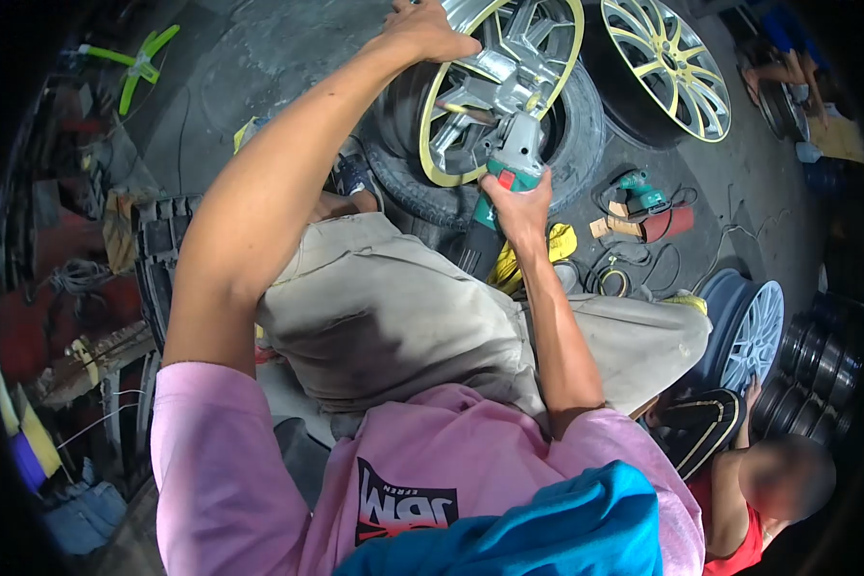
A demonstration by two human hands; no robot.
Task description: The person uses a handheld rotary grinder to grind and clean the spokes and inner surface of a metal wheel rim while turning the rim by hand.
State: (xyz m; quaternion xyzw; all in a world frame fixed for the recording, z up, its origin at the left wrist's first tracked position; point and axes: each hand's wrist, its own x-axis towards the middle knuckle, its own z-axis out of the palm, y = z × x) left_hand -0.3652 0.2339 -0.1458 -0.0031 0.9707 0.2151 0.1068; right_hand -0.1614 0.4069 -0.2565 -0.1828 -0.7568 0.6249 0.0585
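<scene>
My right hand [523, 206] is wrapped round the green body of an angle grinder [518, 142]. The grinder's grey metal head lies over the spokes of an alloy wheel [497, 65]. That wheel has bare metal spokes and a yellow-edged lip, and rests tilted on a black tyre [581, 144] on the floor. At the wheel's upper left edge, my left hand [424, 31] grips the rim with the thumb laid toward the spokes; its fingertips are partly out of sight. The grinder's disc is hard to make out.
A second yellow-faced wheel [667, 60] lies at upper right. Near my right knee are a green sander [645, 194], sandpaper and cables. A person in red [734, 509] sits at lower right beside a silver-blue wheel [754, 336]. A green star-shaped stand [142, 67] is at upper left.
</scene>
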